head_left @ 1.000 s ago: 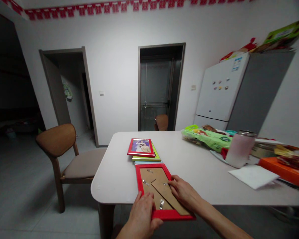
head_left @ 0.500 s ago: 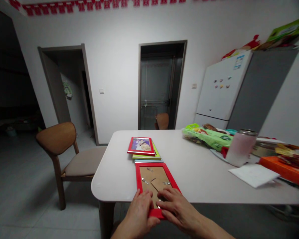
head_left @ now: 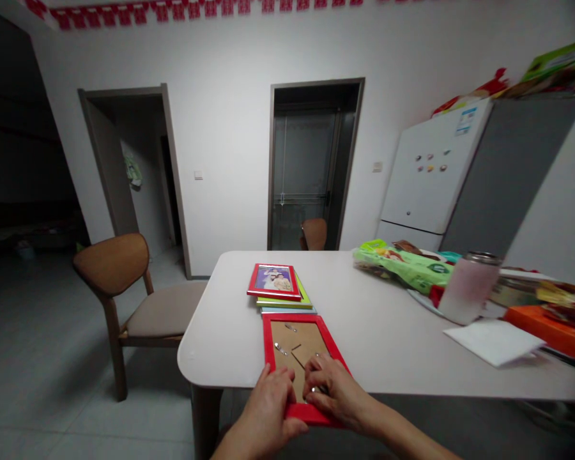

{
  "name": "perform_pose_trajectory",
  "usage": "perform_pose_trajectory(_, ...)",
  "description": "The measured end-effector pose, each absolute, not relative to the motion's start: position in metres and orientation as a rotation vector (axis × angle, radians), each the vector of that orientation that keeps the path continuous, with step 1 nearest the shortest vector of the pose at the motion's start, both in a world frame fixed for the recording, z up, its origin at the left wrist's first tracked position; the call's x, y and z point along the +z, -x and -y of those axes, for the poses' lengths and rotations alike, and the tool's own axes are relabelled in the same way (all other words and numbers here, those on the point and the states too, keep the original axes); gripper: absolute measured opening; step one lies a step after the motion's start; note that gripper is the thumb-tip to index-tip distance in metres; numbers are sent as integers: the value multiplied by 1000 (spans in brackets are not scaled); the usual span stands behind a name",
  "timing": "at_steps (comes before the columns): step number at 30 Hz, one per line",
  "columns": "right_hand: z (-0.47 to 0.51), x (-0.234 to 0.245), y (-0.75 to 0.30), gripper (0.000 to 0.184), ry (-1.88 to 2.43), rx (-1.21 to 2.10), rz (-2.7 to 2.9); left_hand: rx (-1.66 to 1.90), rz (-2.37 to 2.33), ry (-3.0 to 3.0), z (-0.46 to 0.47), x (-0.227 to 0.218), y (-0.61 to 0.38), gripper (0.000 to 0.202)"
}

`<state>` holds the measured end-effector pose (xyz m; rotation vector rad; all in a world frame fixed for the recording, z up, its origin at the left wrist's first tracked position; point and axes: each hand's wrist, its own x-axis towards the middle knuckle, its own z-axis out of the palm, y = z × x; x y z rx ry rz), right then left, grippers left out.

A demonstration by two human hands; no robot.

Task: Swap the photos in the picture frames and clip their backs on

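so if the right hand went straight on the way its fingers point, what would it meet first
Most likely the left hand, which holds the frame just across the board from the right hand. Depth is unclear in this one view, so it might slip just past.

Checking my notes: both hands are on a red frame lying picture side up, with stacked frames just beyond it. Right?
Not quite: the head view shows the red frame lying back side up, its brown backing board exposed. The left hand and right hand are on it, with stacked frames just beyond.
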<state>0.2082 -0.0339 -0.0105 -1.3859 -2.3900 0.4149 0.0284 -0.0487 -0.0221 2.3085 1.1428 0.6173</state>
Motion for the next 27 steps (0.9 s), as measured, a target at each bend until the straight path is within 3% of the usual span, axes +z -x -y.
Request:
perform_pose_trajectory(5,42,-6,-211,18,1318,407,2434,623,-1122,-2301,48,-23,-26,40)
perform_pose_trajectory(14,39,-3,-207,19,1300,502,2338,655,-1117,-2271,47,-22,-26,35)
perform_pose_trajectory(18,16,-3,-194,27,1391,553,2145,662,-1099,-2281,47,-20,-26,36)
perform_pose_trajectory(27,-21,-22,-164,22,1497,282,2186,683,-1090,-2280,42,-25,-27,49)
